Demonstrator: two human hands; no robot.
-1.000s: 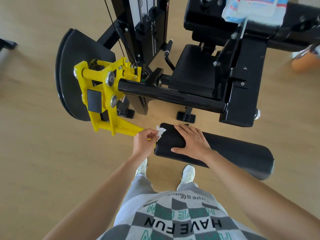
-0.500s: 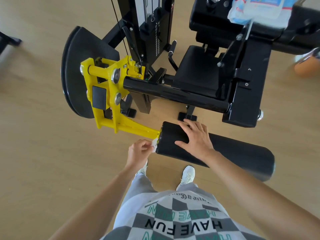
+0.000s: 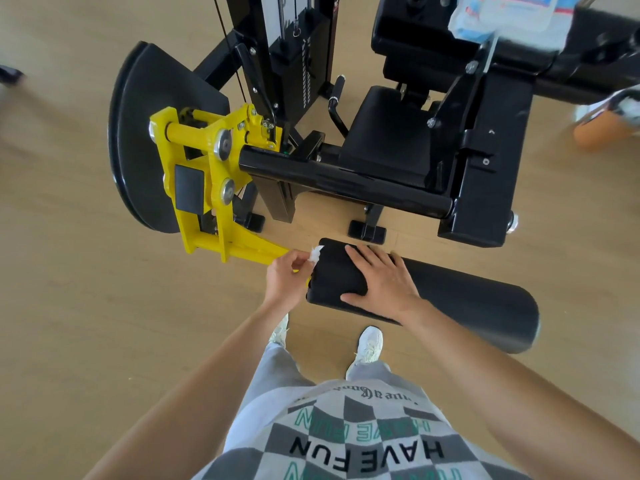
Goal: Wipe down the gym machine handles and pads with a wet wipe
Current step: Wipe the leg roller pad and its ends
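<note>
Head view, left hand [image 3: 285,278] pinching a white wipe [image 3: 316,253] against the end of the black roller pad [image 3: 460,299], right hand [image 3: 382,284] flat and open on the pad, yellow arm [image 3: 221,202] beside it, wood floor [image 3: 69,306] below.

Black roller pad [image 3: 460,303], yellow lever arm [image 3: 207,188], white wipe [image 3: 316,253].

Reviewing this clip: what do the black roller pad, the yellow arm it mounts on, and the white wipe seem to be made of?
Roller pad: probably foam under matte black vinyl; its end puckers softly.
Yellow arm: most likely steel with glossy yellow paint; flat welded plates, silver bolts.
Wipe: thin white fabric or paper, crumpled, pinched in the left hand; wetness can't be judged.
</note>
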